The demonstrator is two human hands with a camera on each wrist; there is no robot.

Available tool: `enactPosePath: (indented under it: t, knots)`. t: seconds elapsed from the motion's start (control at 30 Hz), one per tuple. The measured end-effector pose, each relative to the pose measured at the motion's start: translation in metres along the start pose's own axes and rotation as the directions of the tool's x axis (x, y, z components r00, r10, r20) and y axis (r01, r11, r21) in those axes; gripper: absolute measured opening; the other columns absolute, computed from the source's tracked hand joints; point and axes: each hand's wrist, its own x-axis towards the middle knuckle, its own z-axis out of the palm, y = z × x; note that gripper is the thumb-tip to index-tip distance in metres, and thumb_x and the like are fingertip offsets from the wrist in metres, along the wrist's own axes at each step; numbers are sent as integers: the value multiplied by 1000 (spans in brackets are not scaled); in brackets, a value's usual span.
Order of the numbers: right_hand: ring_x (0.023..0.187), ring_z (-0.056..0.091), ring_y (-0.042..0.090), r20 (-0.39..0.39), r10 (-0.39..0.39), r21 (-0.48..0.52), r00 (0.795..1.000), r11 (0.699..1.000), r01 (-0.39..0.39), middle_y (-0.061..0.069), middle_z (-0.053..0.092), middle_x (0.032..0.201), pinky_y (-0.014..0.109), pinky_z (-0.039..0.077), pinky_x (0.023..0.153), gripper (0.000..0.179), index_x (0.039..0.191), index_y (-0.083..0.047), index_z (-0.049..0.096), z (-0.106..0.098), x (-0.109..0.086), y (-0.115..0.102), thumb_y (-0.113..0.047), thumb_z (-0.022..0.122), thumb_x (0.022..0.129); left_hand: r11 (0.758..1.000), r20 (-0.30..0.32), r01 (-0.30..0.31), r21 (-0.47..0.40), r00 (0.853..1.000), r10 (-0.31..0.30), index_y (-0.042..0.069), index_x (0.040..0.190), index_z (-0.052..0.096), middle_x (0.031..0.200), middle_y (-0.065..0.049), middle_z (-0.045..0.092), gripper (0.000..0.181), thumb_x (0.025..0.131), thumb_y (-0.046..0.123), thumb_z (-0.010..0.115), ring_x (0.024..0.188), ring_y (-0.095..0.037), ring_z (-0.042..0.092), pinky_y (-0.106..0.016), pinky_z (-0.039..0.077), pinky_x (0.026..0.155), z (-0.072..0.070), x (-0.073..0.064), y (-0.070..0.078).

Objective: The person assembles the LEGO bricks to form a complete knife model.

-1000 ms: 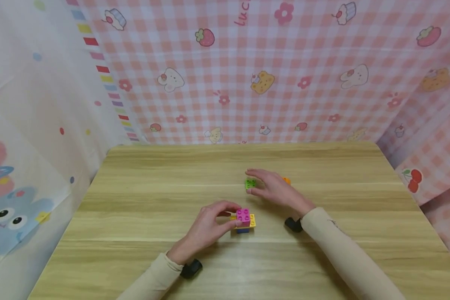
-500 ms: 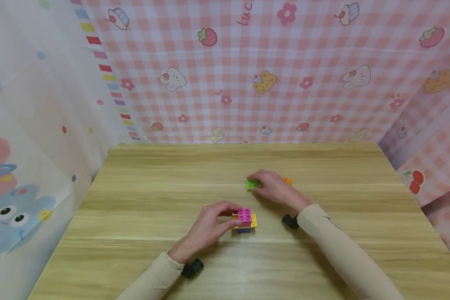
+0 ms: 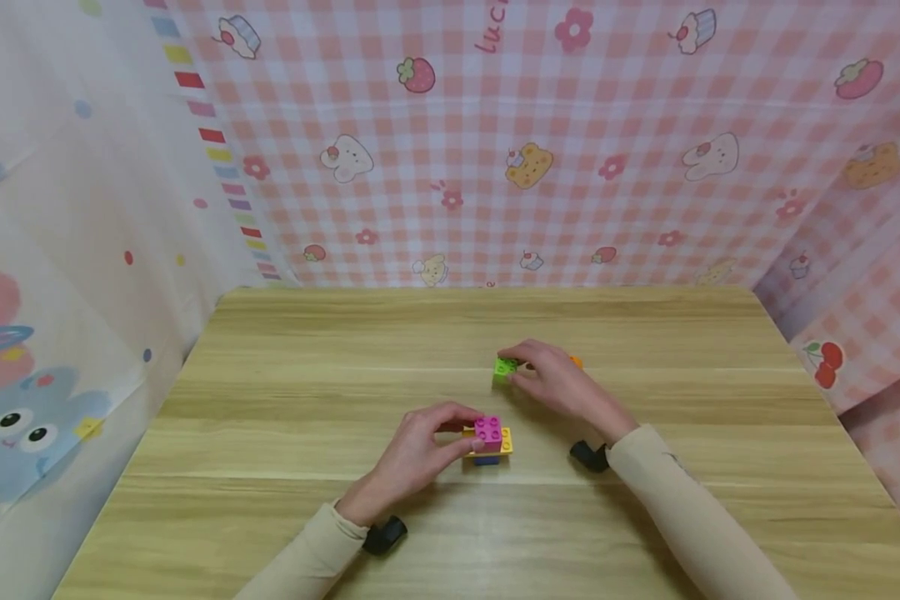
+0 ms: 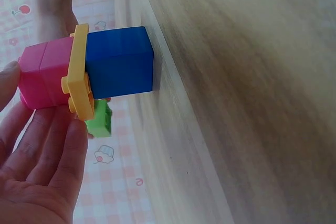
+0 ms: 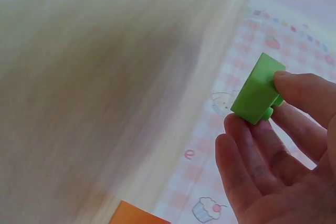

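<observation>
My left hand (image 3: 418,450) holds a stack of toy building bricks by its top, thumb on one side and fingers on the other. Two pink bricks (image 4: 46,73) form the top, a thin yellow plate (image 4: 80,72) comes below, and a blue brick (image 4: 119,61) is the base, close over the tabletop. Farther back, my right hand (image 3: 558,382) pinches a green brick (image 5: 258,88) between thumb and fingertips. The right wrist view shows that brick raised off the table and tilted, its studs toward the palm.
An orange block (image 3: 577,362) sits behind the right hand, partly hidden by it; its corner enters the bottom of the right wrist view. The wooden table (image 3: 307,375) runs back to a pink checked cloth (image 3: 450,225). Black wrist cameras (image 3: 385,536) hang under both wrists.
The right hand's thumb and fingers have closed on the green brick, and it has been lifted and tipped. The left hand stays on the stack.
</observation>
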Motion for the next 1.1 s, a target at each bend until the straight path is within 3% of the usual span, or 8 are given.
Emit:
enactPosePath:
  t: [0.47, 0.8, 1.1]
  knots:
    - [113, 65, 29, -100, -98, 47, 990, 994, 103, 7, 67, 128, 46, 57, 95, 40, 138, -7, 65, -5, -25, -13, -20, 71, 100, 1000, -2, 18, -25, 1000, -18, 7, 122, 71, 118, -4, 74, 29, 94, 16, 78, 110, -20, 70, -40, 57, 98, 1, 0, 0]
    - [110, 67, 22, -158, -147, 75, 976, 984, 160, 6, 68, 128, 42, 57, 95, 39, 136, -7, 66, -9, -38, -22, -20, 73, 99, 999, -5, 20, -33, 1000, -20, 7, 123, 71, 120, -5, 74, 30, 95, 16, 77, 111, -21, 70, -41, 57, 98, 2, -1, 0]
    - [106, 68, 29, -191, -208, 60, 959, 973, 223, 5, 70, 124, 48, 58, 91, 39, 134, -7, 67, -10, -48, -29, -17, 75, 97, 999, -11, 15, -46, 1000, -16, 7, 123, 71, 120, -5, 73, 30, 95, 16, 77, 112, -21, 70, -44, 57, 99, 2, -1, -1]
